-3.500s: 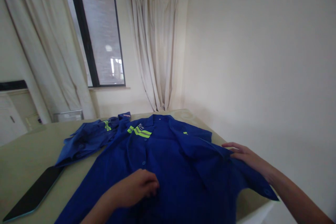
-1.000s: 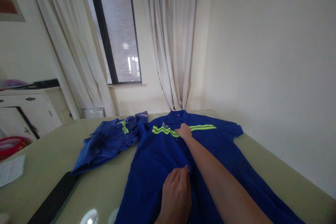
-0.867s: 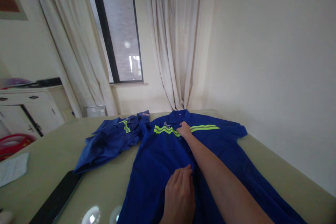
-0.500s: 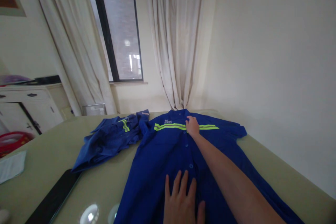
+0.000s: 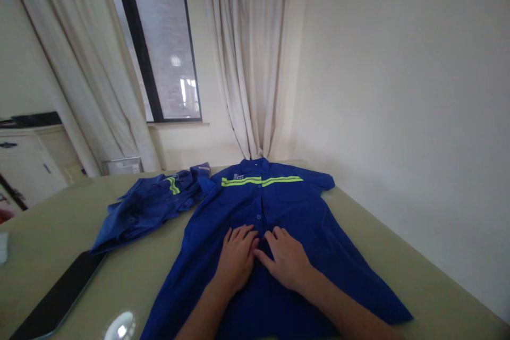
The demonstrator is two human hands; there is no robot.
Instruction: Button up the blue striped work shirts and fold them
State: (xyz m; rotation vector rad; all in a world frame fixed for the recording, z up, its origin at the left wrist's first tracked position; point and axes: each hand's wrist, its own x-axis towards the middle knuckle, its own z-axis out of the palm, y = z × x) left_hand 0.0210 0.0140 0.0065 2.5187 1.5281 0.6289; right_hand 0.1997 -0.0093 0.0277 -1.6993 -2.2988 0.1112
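A blue short-sleeved work shirt lies front up, with yellow-green reflective stripes across its chest, its collar at the far end and buttons down the middle. Both hands are at its front opening, below a visible button. My left hand has its fingers bent together against the cloth, closed on the shirt. Close beside it, my right hand curls its fingers on the other side of the opening, its thumb reaching toward the left thumb. The fingertips partly hide the cloth between them.
A second blue garment with a reflective stripe lies crumpled at the left. Nearer is a dark flat panel on the pale green tabletop. Curtains and a window stand behind; a wall runs along the right.
My right hand has come back from the shirt's chest to its middle. My left hand has moved forward, and its spread fingers have drawn together. The view has turned slightly right.
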